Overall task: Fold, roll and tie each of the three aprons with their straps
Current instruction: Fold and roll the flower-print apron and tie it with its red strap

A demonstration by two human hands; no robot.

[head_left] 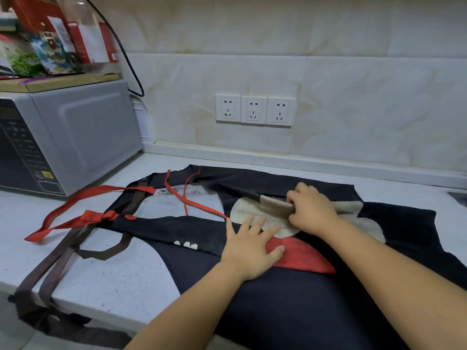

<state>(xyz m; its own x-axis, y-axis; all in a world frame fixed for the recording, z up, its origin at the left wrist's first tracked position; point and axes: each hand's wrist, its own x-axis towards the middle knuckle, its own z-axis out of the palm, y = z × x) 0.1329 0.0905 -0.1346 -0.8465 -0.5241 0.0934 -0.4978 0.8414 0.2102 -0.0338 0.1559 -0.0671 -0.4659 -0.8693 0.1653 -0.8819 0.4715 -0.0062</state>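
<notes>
Dark navy aprons [290,301] lie overlapped on the pale countertop [118,281], with cream and red patches showing. My left hand [250,248] presses flat on the cloth, fingers spread across the cream patch and the red patch [300,256]. My right hand [312,209] grips a folded cream-lined edge [274,203] of the top apron, fingers curled round it. Red straps [83,218] and a thin red tie [188,198] trail left. Brown straps [55,269] hang over the counter's front edge.
A grey microwave [70,137] stands at the left with boxes and packets [53,39] stacked on top. A black cable [126,54] runs down behind it. Three wall sockets [255,109] sit on the tiled wall. A dark cooktop corner [458,197] shows at the far right.
</notes>
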